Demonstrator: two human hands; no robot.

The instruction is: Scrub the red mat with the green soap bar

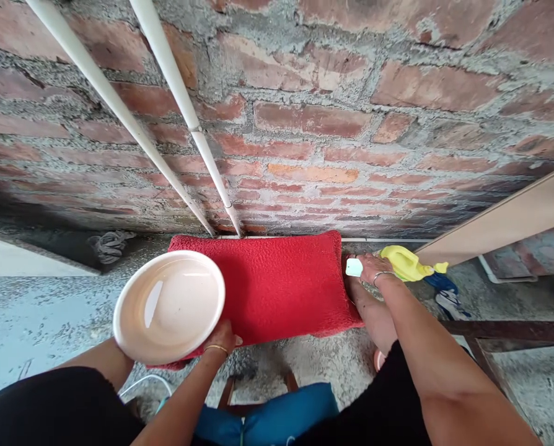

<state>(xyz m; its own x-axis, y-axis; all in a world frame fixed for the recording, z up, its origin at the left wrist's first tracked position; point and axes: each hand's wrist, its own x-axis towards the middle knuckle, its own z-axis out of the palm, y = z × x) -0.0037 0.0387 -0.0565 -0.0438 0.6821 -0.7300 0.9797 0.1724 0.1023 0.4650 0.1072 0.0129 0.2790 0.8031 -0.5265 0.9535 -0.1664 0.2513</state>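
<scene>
A wide pale basin (179, 303) with a white rim and clear water in it stands at the left end of a red, towel-like cloth (281, 285). My left hand (224, 337) lies by the basin's lower right side, its thumb out over the cloth's front edge. The basin hides the other fingers, so I cannot tell whether they grip it. Past the cloth's right end, my right hand (372, 266) is closed on a flat mint-white piece (354, 267) with a small hole in it; the rest of that piece is hidden.
Beside my right hand is a yellow plastic bottle (402, 262), with a blue and white bundle (447, 297) close by. Two white pipes (184, 111) run down the brick wall (314, 118). Grey cloth (109, 246) lies at left; a blue cushion (272, 412) is below me.
</scene>
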